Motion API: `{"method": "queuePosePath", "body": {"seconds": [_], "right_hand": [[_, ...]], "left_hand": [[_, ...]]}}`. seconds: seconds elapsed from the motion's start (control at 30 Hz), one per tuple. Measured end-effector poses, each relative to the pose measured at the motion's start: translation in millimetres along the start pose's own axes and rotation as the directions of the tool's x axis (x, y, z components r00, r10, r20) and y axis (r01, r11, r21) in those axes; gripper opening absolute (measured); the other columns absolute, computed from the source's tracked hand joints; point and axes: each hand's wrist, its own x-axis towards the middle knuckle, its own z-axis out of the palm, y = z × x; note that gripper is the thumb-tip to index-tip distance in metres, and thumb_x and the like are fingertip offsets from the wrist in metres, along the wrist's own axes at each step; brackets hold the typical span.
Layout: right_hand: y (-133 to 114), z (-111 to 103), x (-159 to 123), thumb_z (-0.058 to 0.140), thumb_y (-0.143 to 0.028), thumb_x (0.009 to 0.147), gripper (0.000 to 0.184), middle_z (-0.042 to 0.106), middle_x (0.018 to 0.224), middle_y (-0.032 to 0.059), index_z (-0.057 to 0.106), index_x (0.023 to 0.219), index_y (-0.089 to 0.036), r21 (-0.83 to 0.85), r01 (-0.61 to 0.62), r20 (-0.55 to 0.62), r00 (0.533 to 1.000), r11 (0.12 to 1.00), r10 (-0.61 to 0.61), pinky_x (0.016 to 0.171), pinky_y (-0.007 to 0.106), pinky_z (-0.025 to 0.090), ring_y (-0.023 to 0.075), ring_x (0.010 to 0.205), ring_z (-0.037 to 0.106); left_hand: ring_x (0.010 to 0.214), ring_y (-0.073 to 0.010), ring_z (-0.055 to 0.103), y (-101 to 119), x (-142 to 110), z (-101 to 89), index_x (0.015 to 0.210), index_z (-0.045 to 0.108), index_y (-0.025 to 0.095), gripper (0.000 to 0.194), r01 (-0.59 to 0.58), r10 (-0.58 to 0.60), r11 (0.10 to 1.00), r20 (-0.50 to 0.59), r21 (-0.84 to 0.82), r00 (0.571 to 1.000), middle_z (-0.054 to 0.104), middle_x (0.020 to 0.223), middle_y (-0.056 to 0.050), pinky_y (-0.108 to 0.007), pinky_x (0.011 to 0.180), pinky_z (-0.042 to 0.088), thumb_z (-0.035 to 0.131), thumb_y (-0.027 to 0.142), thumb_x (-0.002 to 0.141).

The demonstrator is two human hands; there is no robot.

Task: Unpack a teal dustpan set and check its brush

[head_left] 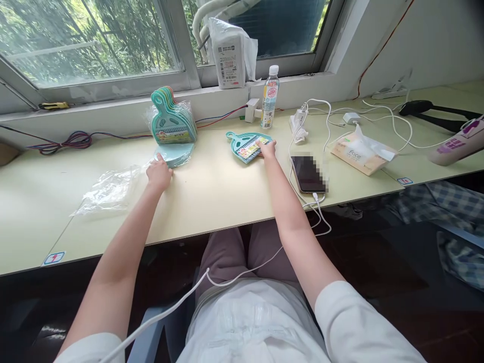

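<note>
Reaching forward: left hand (159,174) at a round pale-blue plastic disc (174,156), right hand (266,149) on a small teal plastic dustpan (247,146)

Neither hand shows a firm hold from where I stand. The left fingertips (159,158) touch the near rim of the disc, with the hand loosely curved and low over the desk. The right fingers (263,145) lie across the colourful label at the dustpan's edge, and I cannot tell whether they are pinching it. The dustpan lies flat, its handle pointing away to the left of the right hand.

Just behind the left hand, a stack of multicoloured dustpans (173,118) stands upright in clear plastic film, directly behind the disc. A loose sheet of crumpled clear plastic wrap (108,190) lies left of that hand.

Right of the right hand sits a black smartphone (308,174), its screen blurred, with a white charging cable (315,201) running from it over the desk edge. Beyond the dustpan stands a clear water bottle with a white cap (270,98). Further right lies an opened tan tissue pack (363,151). All of this rests on a long cream desk (212,196) beneath a window.
</note>
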Motion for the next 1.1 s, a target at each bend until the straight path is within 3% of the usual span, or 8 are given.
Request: {"method": "queuePosePath", "body": {"seconds": [0.1,0.23,0.4,0.53,0.7,0.77,0.9,1.1], "right_hand": [[-4,-1,-5,0.066,-0.015,0.076,0.081,0.055,0.127,0.0177,0.021,0.143,-0.015,0.096,-0.147,-0.010,0.989,0.984,0.149,0.070,0.035,0.061,0.0214,0.095,0.067],[-8,-2,-7,0.064,-0.012,0.075,0.078,0.057,0.125,0.0165,0.024,0.142,-0.015,0.032,-0.155,-0.014,0.988,0.987,0.155,0.068,0.031,0.060,0.0201,0.092,0.067],[-9,-1,-8,0.061,-0.011,0.074,0.079,0.057,0.126,0.0166,0.024,0.143,-0.014,0.001,-0.162,-0.037,0.986,0.987,0.162,0.066,0.030,0.060,0.0214,0.096,0.066],[-8,1,-12,0.061,-0.012,0.071,0.084,0.055,0.129,0.0186,0.022,0.145,-0.013,-0.017,-0.181,-0.033,0.983,0.983,0.181,0.065,0.031,0.060,0.0233,0.098,0.066],[-5,3,-14,0.065,-0.017,0.070,0.082,0.059,0.126,0.0166,0.030,0.144,-0.017,-0.080,-0.099,-0.048,0.994,0.992,0.095,0.075,0.035,0.059,0.0270,0.103,0.065],[-5,3,-14,0.066,-0.020,0.071,0.079,0.061,0.123,0.0149,0.033,0.143,-0.018,-0.112,-0.070,-0.038,0.997,0.991,0.066,0.079,0.037,0.058,0.0277,0.104,0.065],[-9,4,-18,0.065,-0.024,0.072,0.076,0.063,0.123,0.0152,0.035,0.141,-0.018,-0.153,-0.069,-0.026,0.997,0.986,0.066,0.082,0.037,0.056,0.0285,0.104,0.065],[-21,7,-28,0.065,-0.026,0.073,0.075,0.061,0.126,0.0138,0.035,0.141,-0.022,-0.239,-0.108,-0.004,0.994,0.965,0.110,0.086,0.038,0.054,0.0291,0.108,0.063]], "left_hand": [[0.117,-0.0476,0.048,2,-5,-4.5,0.144,0.032,0.003,0.080,0.022,-0.020,0.997,0.025,-0.072,0.999,0.056,0.118,-0.033,-0.057,0.093,0.036,0.060,0.029,0.074],[0.121,-0.0482,0.044,7,-14,-11.4,0.147,0.026,0.004,0.081,-0.012,0.012,0.995,0.003,-0.094,1.000,0.054,0.118,-0.032,-0.060,0.095,0.033,0.059,0.030,0.077],[0.115,-0.0488,0.047,12,-10,-27.8,0.137,0.042,0.003,0.060,-0.125,0.125,0.983,0.012,0.134,0.992,0.056,0.110,-0.031,-0.060,0.087,0.039,0.050,0.027,0.083],[0.109,-0.0422,0.054,16,22,-60.0,0.101,0.066,0.007,0.029,-0.260,0.250,0.938,0.071,0.229,0.966,0.061,0.098,-0.026,-0.053,0.088,0.042,0.045,0.014,0.082],[0.110,-0.0350,0.055,20,89,-99.3,0.084,0.066,0.012,0.016,-0.410,0.402,0.889,0.081,0.203,0.912,0.063,0.098,-0.021,-0.045,0.095,0.040,0.050,0.014,0.082],[0.111,-0.0348,0.055,19,114,-105.4,0.084,0.065,0.013,0.011,-0.445,0.440,0.868,0.075,0.218,0.895,0.065,0.094,-0.019,-0.044,0.094,0.039,0.056,0.018,0.080],[0.103,-0.0371,0.059,8,147,-107.2,0.071,0.063,0.015,0.004,-0.394,0.379,0.854,0.110,0.339,0.919,0.064,0.081,-0.016,-0.045,0.089,0.041,0.063,0.017,0.075],[0.092,-0.0283,0.061,11,169,-110.1,0.085,0.066,0.016,0.013,-0.570,0.541,0.761,0.182,0.310,0.821,0.063,0.097,-0.014,-0.039,0.084,0.043,0.054,0.019,0.083]]}}
